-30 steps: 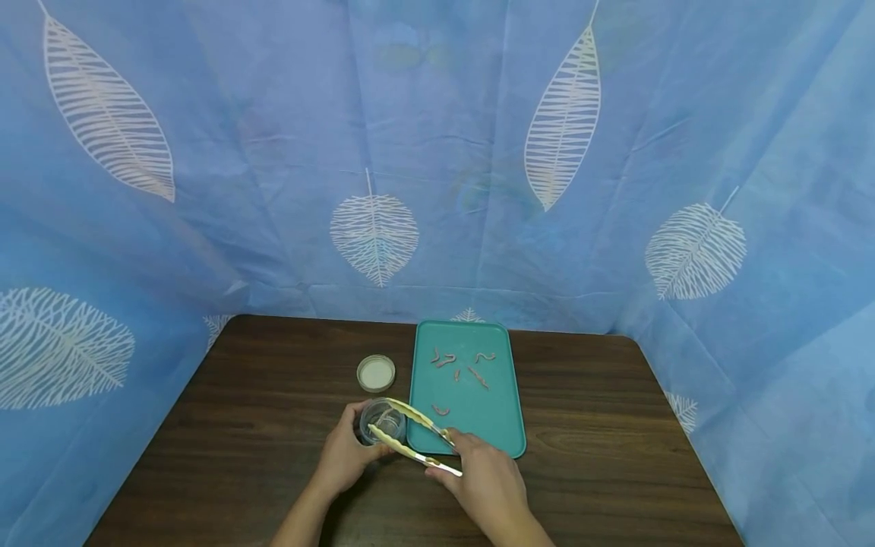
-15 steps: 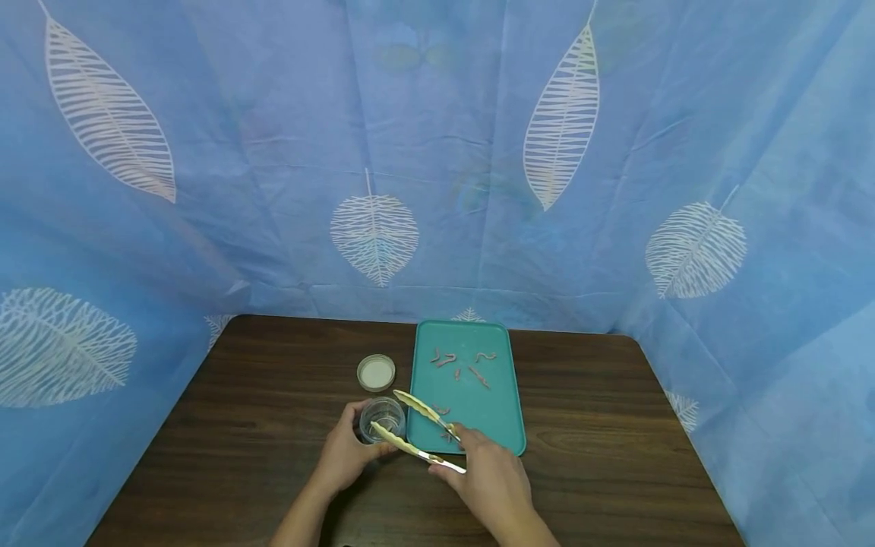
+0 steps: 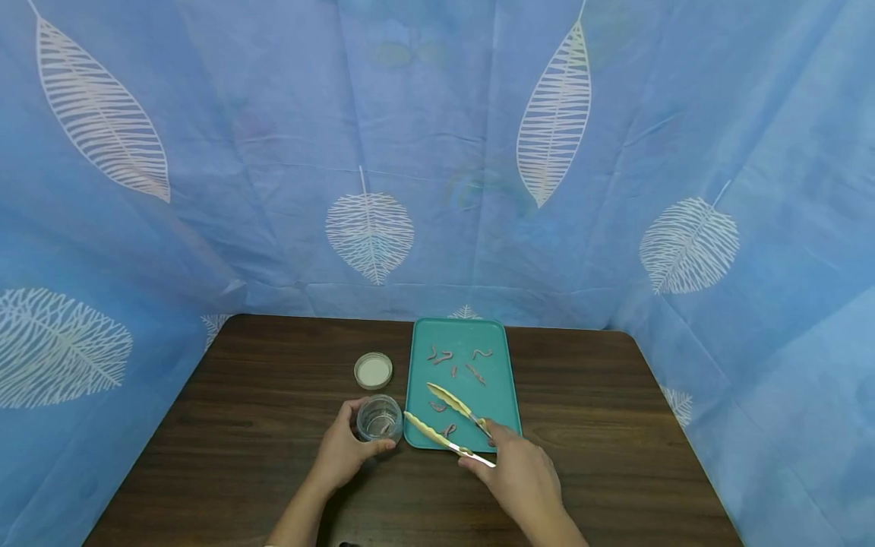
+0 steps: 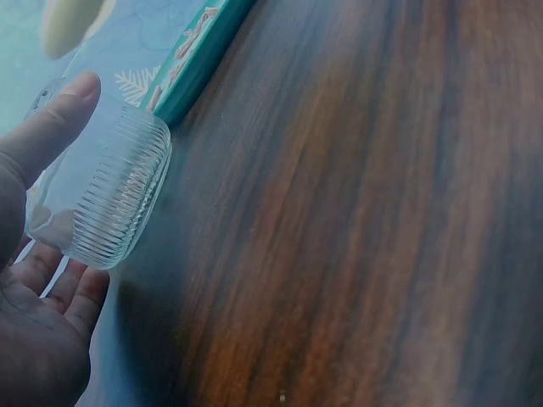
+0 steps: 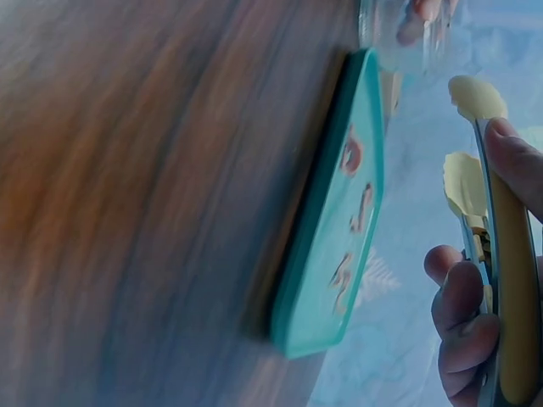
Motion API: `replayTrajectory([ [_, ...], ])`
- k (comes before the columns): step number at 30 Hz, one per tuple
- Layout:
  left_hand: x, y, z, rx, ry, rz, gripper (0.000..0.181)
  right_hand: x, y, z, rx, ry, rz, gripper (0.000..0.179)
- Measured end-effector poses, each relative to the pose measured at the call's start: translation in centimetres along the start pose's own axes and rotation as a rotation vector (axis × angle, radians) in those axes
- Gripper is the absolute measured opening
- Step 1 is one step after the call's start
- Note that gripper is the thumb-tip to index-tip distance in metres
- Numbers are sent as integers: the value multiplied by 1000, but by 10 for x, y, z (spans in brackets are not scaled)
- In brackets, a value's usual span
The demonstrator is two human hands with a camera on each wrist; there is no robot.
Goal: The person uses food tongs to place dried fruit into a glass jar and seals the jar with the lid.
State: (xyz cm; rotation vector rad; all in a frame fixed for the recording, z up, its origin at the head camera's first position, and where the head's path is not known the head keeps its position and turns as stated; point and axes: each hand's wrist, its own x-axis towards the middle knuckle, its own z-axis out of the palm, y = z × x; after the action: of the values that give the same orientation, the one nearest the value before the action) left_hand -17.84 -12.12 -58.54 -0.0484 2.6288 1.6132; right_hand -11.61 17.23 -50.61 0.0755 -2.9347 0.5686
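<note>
My left hand [image 3: 339, 453] grips a clear ribbed jar [image 3: 379, 406], its open mouth up, beside the tray's left edge. In the left wrist view, thumb and fingers wrap the jar [image 4: 119, 191] from both sides. A small pale strip shows inside it, too faint to name. With my right hand [image 3: 522, 472] I hold yellow-tipped metal tongs [image 3: 432, 433], their arms spread and nothing between the tips. The tongs hang over the front left of a teal tray [image 3: 502, 395]. Several pink worm-like pieces [image 3: 476, 374] lie scattered on that tray, one partly behind the tongs.
A round lid [image 3: 374, 371] with a pale inside lies behind the jar, left of the tray. Everything stands on a dark wood table [image 3: 273, 387]. Blue cloth [image 3: 451, 152] with white leaf prints hangs around the back and sides. A small dark object shows at the bottom edge.
My right hand has moved the spread tongs rightward, away from the jar's mouth and over the tray. More of the jar's opening shows. The left hand keeps its hold on the jar.
</note>
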Motion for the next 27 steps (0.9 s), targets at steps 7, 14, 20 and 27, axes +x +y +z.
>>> replayTrajectory([
  [7, 1, 1, 0, -9, 7, -10, 94, -8, 19, -1, -11, -17, 41, 76],
  [14, 0, 1, 0, -5, -1, -4, 94, -12, 32, 1, -27, -68, 63, 74],
  [20, -3, 2, -2, -14, -6, -7, 95, -14, 36, 3, -7, -126, 101, 71],
  [27, -3, 4, -2, -11, -8, -14, 95, -13, 39, 1, -38, -124, 72, 70],
])
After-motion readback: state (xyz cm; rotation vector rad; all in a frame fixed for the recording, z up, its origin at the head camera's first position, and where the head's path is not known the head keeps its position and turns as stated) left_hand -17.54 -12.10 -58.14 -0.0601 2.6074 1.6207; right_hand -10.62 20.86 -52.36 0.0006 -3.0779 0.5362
